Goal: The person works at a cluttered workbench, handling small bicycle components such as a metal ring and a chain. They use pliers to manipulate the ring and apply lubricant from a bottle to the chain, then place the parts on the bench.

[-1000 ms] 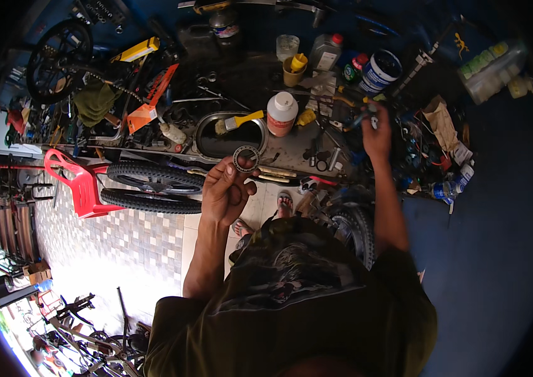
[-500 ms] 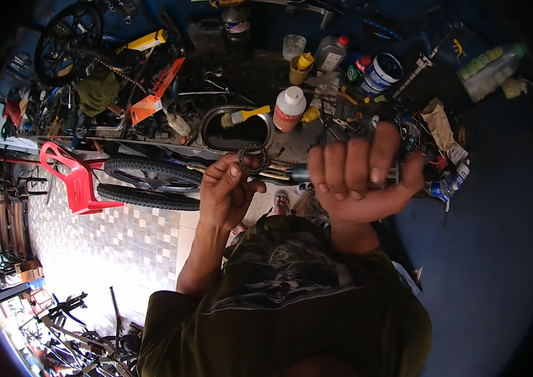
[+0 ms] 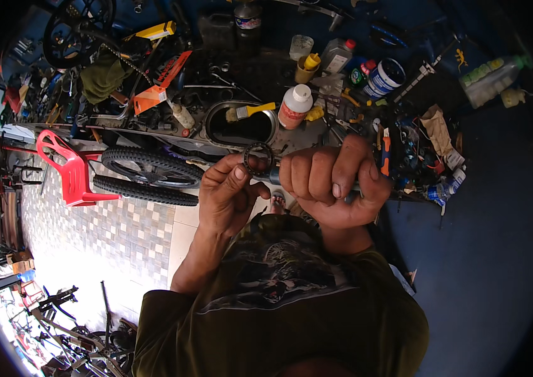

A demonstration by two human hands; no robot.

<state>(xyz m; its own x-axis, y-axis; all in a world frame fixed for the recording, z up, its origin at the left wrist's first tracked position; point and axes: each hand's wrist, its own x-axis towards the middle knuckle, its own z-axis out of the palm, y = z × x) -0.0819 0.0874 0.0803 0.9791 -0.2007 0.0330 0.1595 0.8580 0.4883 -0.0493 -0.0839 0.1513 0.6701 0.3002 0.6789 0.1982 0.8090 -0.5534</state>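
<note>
My left hand (image 3: 221, 198) pinches a thin metal bearing ring (image 3: 268, 154) upright between thumb and fingertips. Just to its right, my right hand (image 3: 332, 179) is wrapped around a dark cylindrical tool (image 3: 272, 177), whose end reaches the ring; whether they touch I cannot tell. Behind both hands, on the cluttered bench, are an oval metal pan (image 3: 208, 125) of dark liquid, a yellow-handled paintbrush (image 3: 257, 109) across it, and a white bottle with a pink label (image 3: 294, 112). An orange-and-black handled tool (image 3: 384, 152) lies beside my right hand.
Tools and containers crowd the bench, including a grey jug (image 3: 339, 58) and a white-and-blue tub (image 3: 384, 80). A red plastic chair (image 3: 73, 176) and bicycle tyres (image 3: 147, 195) sit at left. Bike parts (image 3: 71, 320) lie at lower left; a blue surface (image 3: 473, 251) spans the right.
My right hand has come from the bench at right down and leftward, with the dark tool in its fist, to beside the ring. My left hand still holds the ring up.
</note>
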